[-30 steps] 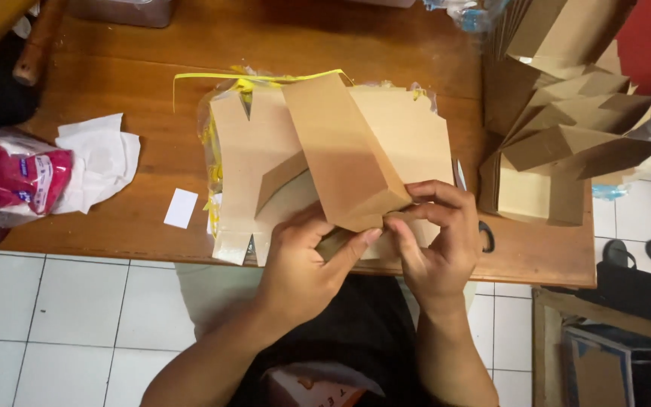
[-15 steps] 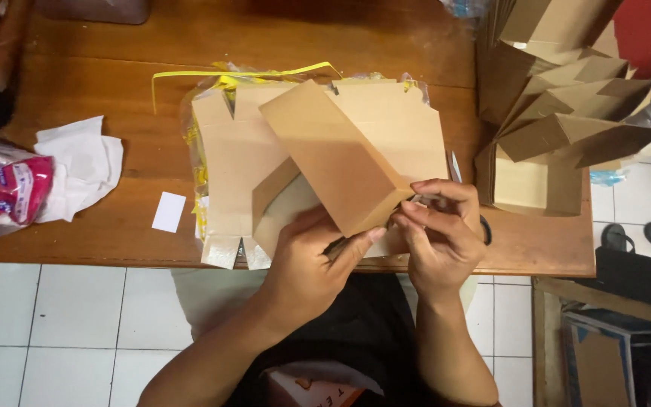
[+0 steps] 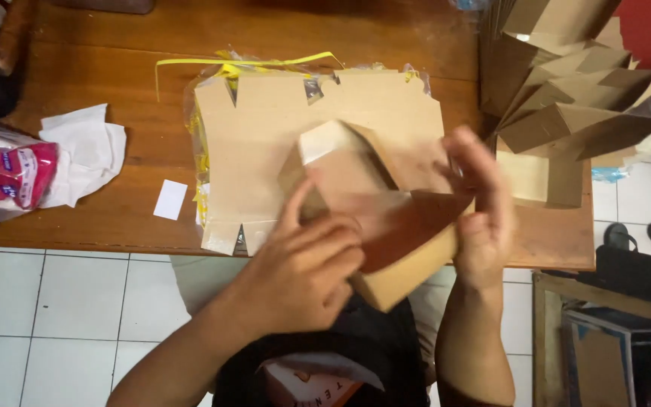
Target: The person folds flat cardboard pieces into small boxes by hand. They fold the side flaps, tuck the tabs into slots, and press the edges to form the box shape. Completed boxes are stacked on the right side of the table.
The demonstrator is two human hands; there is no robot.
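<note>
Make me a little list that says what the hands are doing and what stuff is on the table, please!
left hand: left hand grips the near side of the cardboard box
right hand: right hand, blurred, holds the box's far side
box: brown, half opened up, held over the table's front edge
under the box: stack of flat cardboard sheets in clear wrap with a yellow strap
right of table: pile of folded boxes
left of table: white tissue, red packet, small white card
table: wooden table
</note>
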